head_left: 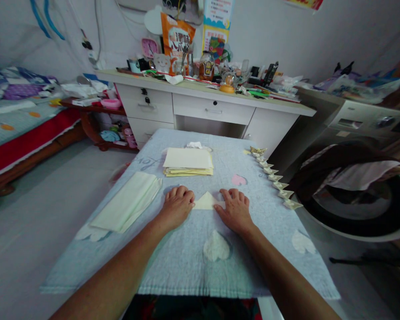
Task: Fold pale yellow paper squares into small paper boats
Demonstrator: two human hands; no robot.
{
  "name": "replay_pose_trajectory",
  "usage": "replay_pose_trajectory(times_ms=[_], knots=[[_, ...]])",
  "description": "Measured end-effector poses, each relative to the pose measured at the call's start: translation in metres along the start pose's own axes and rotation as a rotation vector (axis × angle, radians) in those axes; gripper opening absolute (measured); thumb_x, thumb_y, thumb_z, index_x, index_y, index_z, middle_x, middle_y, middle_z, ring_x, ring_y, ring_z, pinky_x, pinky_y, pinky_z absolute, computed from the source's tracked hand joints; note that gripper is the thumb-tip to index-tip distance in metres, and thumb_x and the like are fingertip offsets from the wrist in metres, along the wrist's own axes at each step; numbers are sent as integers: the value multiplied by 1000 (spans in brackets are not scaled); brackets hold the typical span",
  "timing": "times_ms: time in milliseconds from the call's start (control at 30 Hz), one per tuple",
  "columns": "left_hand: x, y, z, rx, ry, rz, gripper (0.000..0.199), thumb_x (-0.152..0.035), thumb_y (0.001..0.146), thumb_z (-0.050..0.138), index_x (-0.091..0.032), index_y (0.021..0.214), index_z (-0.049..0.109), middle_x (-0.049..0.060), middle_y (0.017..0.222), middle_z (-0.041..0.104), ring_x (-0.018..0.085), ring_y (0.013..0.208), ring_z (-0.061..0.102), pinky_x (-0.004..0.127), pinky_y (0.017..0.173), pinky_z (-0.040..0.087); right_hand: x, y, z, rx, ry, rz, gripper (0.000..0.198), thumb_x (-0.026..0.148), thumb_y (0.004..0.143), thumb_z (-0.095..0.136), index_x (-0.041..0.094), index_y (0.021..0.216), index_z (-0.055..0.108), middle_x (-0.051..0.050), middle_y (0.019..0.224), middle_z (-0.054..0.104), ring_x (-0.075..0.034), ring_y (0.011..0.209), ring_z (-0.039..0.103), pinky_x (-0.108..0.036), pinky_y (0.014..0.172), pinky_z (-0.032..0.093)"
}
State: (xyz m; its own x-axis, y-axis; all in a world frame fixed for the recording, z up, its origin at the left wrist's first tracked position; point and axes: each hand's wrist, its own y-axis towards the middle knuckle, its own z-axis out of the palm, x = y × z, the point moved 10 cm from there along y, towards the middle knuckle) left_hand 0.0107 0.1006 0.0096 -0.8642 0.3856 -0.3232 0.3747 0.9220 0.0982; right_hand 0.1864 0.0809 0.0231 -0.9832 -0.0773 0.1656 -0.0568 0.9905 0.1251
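A small cream folded paper (pixel 205 202) lies on the cloth between my hands, its top a peak and its lower edge straight. My left hand (pixel 179 205), fingers curled and thumb against the forefinger, grips its left end. At the right end, my right hand (pixel 234 209) holds the paper under the thumb, with the forefinger a little apart. Beyond them sits a stack of cream and yellow paper sheets (pixel 188 159). A pale green folded sheet bundle (pixel 128 202) lies to the left. Several small folded paper boats (pixel 280 185) form a row along the right edge.
A light blue cloth (pixel 193 262) with heart patterns covers the table. Behind it, a white desk (pixel 213 109) carries jars, an orange snack bag (pixel 176 40) and clutter. A washing machine (pixel 363 129) with clothes in its open door stands right; a bed (pixel 23 120) is left.
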Motion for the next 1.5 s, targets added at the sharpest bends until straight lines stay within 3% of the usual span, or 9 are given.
replay_pose_trajectory(times_ms=[433,600,667,767,867,967,1167,1367,1500], knots=[[3,0,1,59,-36,31,13,-24,87,45,-25,94,56,4,108,52,23,101,43,38,84,32,-45,-1,10,95,21,16,62,41,87,55,33,145,33,-12,134,45,-31,121,40,-48,97,30],[4,1,-1,48,-89,42,16,-18,83,44,-25,92,56,3,106,53,23,101,43,37,83,33,-50,6,-6,51,79,56,57,29,84,57,22,139,41,-15,128,50,-31,114,45,-45,93,34],[4,1,-2,43,-100,38,16,-17,82,45,-24,91,57,3,106,53,22,101,43,37,84,33,-40,9,-20,-19,141,43,38,24,85,54,18,122,54,-14,119,54,-28,108,48,-41,91,36],[3,2,-3,30,-102,50,16,-17,82,45,-24,91,57,3,105,53,22,101,43,36,84,33,5,9,-28,12,225,-186,15,25,85,57,20,99,60,-8,103,56,-23,98,49,-35,88,37],[1,0,-4,17,-96,71,16,-18,83,45,-24,92,57,3,104,53,22,100,43,36,84,33,50,3,-18,125,232,-392,27,31,79,68,19,102,60,-7,102,55,-22,95,48,-33,84,37],[1,-1,-5,6,-92,75,15,-18,83,46,-24,91,57,3,104,53,22,99,43,36,84,34,74,-2,-4,172,200,-497,32,32,79,70,20,107,60,-7,106,54,-21,96,47,-33,84,36],[7,4,-6,-37,-154,88,21,-12,83,42,-22,86,60,4,97,55,21,94,47,35,83,36,73,-2,8,101,214,-547,19,31,87,62,19,103,62,-7,102,57,-20,94,49,-32,81,35],[16,6,-22,-210,-239,54,32,-1,75,41,-20,90,62,5,98,57,22,96,49,36,86,38,71,-3,6,13,262,-595,9,24,89,60,18,91,65,-6,93,61,-20,90,52,-32,79,37],[10,1,-35,-278,-200,31,23,-7,73,47,-21,85,62,4,96,58,24,97,50,39,86,38,71,-4,4,-49,288,-605,8,21,88,59,18,86,66,-6,88,63,-19,88,54,-32,80,39]])
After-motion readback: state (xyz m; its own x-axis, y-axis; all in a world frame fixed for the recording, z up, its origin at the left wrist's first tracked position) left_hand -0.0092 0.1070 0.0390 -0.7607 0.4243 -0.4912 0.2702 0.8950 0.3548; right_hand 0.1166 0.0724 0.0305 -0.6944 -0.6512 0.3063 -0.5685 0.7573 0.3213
